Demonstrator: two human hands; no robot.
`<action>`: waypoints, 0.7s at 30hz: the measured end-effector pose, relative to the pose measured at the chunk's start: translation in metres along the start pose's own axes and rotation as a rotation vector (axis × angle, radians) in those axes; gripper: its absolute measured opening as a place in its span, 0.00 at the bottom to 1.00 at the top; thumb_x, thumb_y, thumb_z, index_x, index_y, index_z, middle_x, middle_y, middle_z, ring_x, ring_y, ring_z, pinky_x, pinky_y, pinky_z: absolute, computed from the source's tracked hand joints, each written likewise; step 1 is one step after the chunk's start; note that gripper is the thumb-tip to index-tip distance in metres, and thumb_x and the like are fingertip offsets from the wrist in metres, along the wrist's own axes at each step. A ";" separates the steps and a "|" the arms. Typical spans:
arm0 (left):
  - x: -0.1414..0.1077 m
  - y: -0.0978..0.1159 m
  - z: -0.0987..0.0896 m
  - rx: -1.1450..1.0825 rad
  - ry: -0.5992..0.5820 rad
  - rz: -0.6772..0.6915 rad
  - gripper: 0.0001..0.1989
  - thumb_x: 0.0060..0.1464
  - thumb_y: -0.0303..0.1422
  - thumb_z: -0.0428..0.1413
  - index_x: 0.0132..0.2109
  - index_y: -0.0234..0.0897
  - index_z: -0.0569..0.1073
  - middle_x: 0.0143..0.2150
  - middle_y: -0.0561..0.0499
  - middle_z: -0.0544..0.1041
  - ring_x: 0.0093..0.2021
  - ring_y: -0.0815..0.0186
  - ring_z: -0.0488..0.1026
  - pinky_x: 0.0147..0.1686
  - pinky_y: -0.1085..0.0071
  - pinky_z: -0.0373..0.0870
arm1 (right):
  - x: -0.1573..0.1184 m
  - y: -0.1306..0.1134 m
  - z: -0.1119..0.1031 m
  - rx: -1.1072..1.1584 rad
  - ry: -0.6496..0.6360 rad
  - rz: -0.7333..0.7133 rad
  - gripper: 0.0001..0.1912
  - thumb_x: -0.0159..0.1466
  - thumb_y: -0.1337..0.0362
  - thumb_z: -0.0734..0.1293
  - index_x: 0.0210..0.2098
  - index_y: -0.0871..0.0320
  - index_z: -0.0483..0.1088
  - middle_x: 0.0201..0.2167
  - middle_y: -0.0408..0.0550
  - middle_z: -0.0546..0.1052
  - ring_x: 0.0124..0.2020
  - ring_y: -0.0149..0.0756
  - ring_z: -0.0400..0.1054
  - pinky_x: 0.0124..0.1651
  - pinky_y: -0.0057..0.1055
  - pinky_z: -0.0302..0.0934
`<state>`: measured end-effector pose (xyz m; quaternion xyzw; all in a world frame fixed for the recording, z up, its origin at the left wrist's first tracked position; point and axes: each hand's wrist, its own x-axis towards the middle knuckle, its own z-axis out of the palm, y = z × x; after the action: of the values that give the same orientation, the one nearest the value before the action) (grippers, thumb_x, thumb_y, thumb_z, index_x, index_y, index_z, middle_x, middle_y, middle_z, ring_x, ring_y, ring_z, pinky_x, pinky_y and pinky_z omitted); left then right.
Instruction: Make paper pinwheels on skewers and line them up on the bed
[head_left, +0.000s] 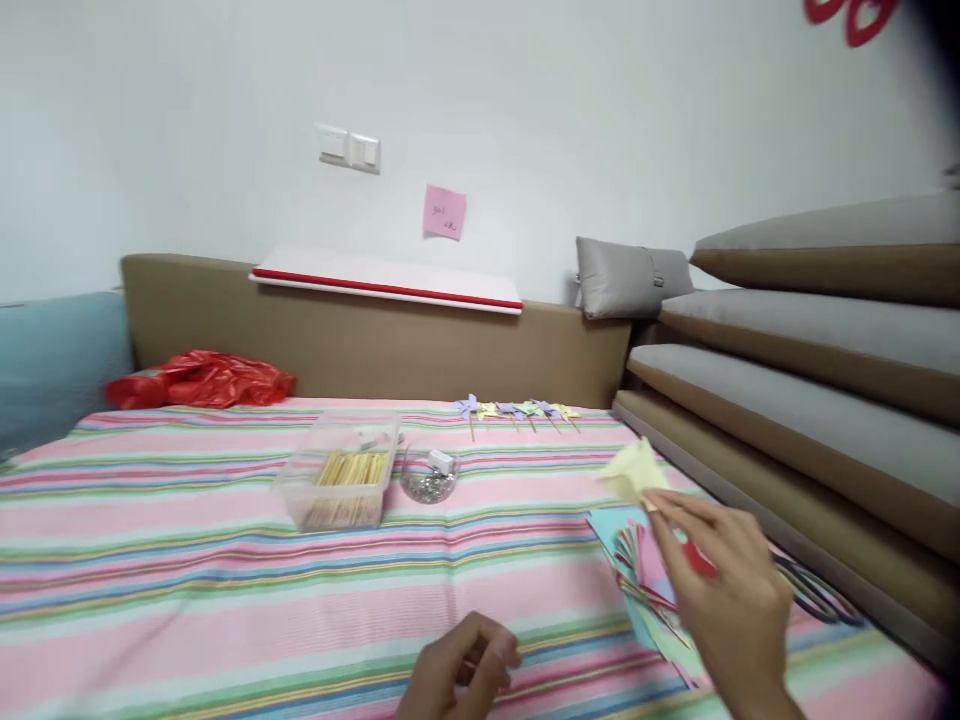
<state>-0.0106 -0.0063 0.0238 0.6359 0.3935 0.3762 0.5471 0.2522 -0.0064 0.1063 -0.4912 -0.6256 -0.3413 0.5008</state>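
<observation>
My right hand (724,575) pinches a pale yellow sheet of paper (634,472) by its lower corner, raised above a pile of coloured paper (641,600). That pile holds blue, pink, green and purple pieces, and my hand covers part of it. Beside the hand lies a pair of scissors (817,590) with dark handles. A small red object (697,555) shows behind my fingers, its kind unclear. My left hand (457,668) hovers low over the striped cloth (315,620), fingers curled in and nothing visible in them.
A clear plastic box (337,505) of wooden sticks stands left of centre, next to a glass bowl (429,485) with small metallic bits. Several paper pinwheels (517,410) lie at the back. A red plastic bag (202,380) sits back left; stacked cushions (810,390) line the right.
</observation>
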 end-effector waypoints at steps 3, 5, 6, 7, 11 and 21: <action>0.001 0.007 -0.019 -0.349 0.092 -0.062 0.35 0.53 0.64 0.49 0.48 0.39 0.77 0.50 0.40 0.79 0.47 0.53 0.75 0.44 0.62 0.69 | -0.009 -0.074 0.035 0.250 -0.039 -0.039 0.13 0.64 0.75 0.68 0.45 0.56 0.77 0.39 0.51 0.78 0.39 0.39 0.71 0.42 0.37 0.65; 0.000 0.009 -0.026 -0.545 0.169 -0.109 0.39 0.47 0.66 0.53 0.52 0.39 0.76 0.54 0.39 0.77 0.51 0.49 0.74 0.47 0.59 0.69 | -0.027 -0.107 0.047 0.401 -0.081 -0.066 0.17 0.63 0.78 0.67 0.48 0.57 0.76 0.39 0.52 0.77 0.39 0.37 0.71 0.39 0.33 0.66; -0.002 0.010 -0.028 -0.606 0.198 -0.115 0.38 0.47 0.64 0.55 0.54 0.39 0.76 0.55 0.39 0.77 0.52 0.49 0.74 0.49 0.58 0.69 | -0.037 -0.117 0.050 0.453 -0.094 -0.065 0.17 0.64 0.78 0.67 0.49 0.57 0.76 0.39 0.52 0.77 0.38 0.36 0.72 0.36 0.31 0.66; -0.004 0.011 -0.028 -0.650 0.217 -0.109 0.36 0.49 0.61 0.57 0.55 0.40 0.75 0.55 0.40 0.77 0.53 0.49 0.73 0.50 0.57 0.68 | -0.046 -0.124 0.051 0.490 -0.114 -0.069 0.18 0.64 0.78 0.66 0.49 0.57 0.77 0.38 0.52 0.77 0.37 0.36 0.72 0.35 0.30 0.66; -0.012 0.019 -0.021 -0.779 0.230 -0.050 0.24 0.56 0.48 0.60 0.55 0.39 0.76 0.50 0.42 0.80 0.51 0.51 0.74 0.52 0.59 0.67 | -0.071 -0.121 0.048 0.463 -0.236 -0.146 0.15 0.66 0.74 0.65 0.48 0.56 0.78 0.39 0.52 0.79 0.34 0.35 0.75 0.36 0.28 0.70; 0.000 0.012 -0.013 -0.644 0.279 -0.088 0.18 0.59 0.42 0.60 0.49 0.34 0.79 0.43 0.44 0.81 0.45 0.56 0.76 0.42 0.66 0.71 | -0.081 -0.109 0.054 0.619 -0.372 -0.090 0.14 0.66 0.75 0.64 0.46 0.55 0.76 0.40 0.53 0.78 0.36 0.37 0.74 0.36 0.31 0.73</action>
<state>-0.0208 -0.0020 0.0376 0.3559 0.3525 0.5402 0.6762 0.1330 -0.0097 0.0208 -0.3421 -0.8007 -0.0621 0.4878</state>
